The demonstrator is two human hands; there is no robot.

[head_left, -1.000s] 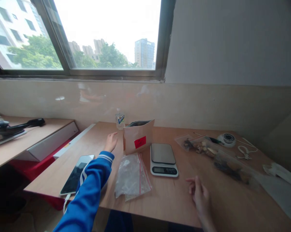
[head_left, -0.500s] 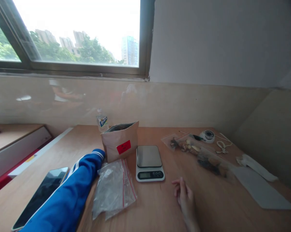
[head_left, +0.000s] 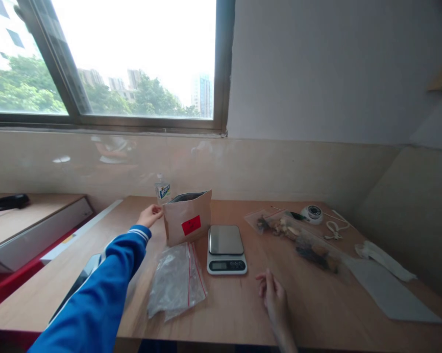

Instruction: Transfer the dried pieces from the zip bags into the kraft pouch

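Note:
My left hand, in a blue sleeve, is at the upper left edge of a brown paper bag. Its fingers are pinched together at the bag's edge. The bag stands upright with its mouth open and a red label on its front; what it contains is hidden. My right hand rests on the table, holding nothing, its fingers loosely bent and partly apart. Between the hands sits a digital kitchen scale with a bare steel plate. Clear zip bags lie flat in front of the paper bag.
A plastic bottle stands behind the paper bag. On the right lie clear bags of dried pieces, a white round camera-like device with a cable, a white cloth-like strip and a white sheet. My left sleeve partly covers a dark tablet.
My left hand, hidden before behind the cuff and bag, now shows at the bag's upper left edge. The view has shifted a little. My right hand stays by the scale.

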